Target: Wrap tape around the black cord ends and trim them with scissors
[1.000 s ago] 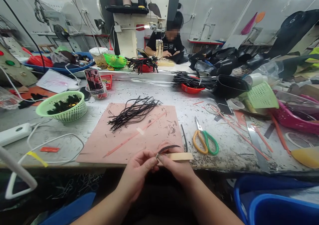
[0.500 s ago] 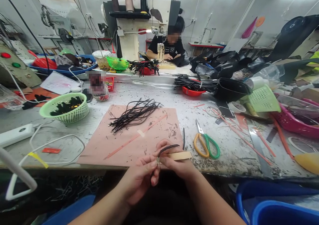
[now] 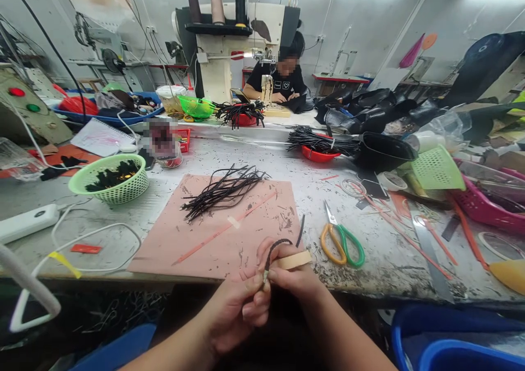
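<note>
Just past the table's front edge, my left hand [image 3: 241, 305] pinches a black braided cord [image 3: 270, 253] near one end, its fingers closed. The cord rises from the pinch and arches over to the right. My right hand [image 3: 297, 280] is closed around a roll of beige tape [image 3: 293, 260], and its thumb meets the cord close to my left fingertips. A small pale bit shows where the fingers come together; details there are hidden. Beyond my hands, a loose pile of black cords [image 3: 221, 190] lies on a pinkish board [image 3: 164, 245].
Scissors [image 3: 342, 239] with orange and green handles lie right of the board, near a metal ruler [image 3: 430, 259]. A green basket [image 3: 109, 179] stands left. Bundled black cords lie across a red bowl [image 3: 318, 153]. Across the table a person [image 3: 283, 75] works at a sewing machine.
My hands have shifted slightly lower with the cord and tape roll. The cord now stands more upright and bends over, where before it lay flatter to the right. The view has tilted a little.
</note>
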`<state>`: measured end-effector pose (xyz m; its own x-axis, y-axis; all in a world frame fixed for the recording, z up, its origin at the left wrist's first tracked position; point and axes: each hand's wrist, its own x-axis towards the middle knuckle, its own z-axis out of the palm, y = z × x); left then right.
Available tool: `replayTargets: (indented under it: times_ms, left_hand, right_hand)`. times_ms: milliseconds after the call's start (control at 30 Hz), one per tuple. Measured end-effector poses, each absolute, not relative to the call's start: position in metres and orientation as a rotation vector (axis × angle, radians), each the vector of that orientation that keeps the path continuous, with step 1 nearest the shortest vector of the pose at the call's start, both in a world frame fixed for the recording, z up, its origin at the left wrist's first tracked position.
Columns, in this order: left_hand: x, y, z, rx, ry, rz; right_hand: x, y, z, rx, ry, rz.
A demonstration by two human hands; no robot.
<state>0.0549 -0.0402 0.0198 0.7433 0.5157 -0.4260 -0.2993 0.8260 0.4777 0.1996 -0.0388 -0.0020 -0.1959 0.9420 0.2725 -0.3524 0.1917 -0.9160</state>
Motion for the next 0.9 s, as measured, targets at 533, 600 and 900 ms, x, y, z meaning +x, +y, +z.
replayTargets:
  times_ms: [533,600,900]
  left_hand:
    - [0.051,-0.030,0.016,0.900,0.850,0.757]
    - [0.051,-0.029,0.014,0.943,0.868,0.774]
    - [0.046,-0.022,0.011,1.097,0.977,0.722]
  right_hand:
    - [0.193,-0.043,0.015,-1.164,-1.325,1.155]
    - [0.192,-0.044,0.017,-1.204,-1.367,1.112]
    - [0.223,-0.029,-0.002,-1.327,-1.943,0.233]
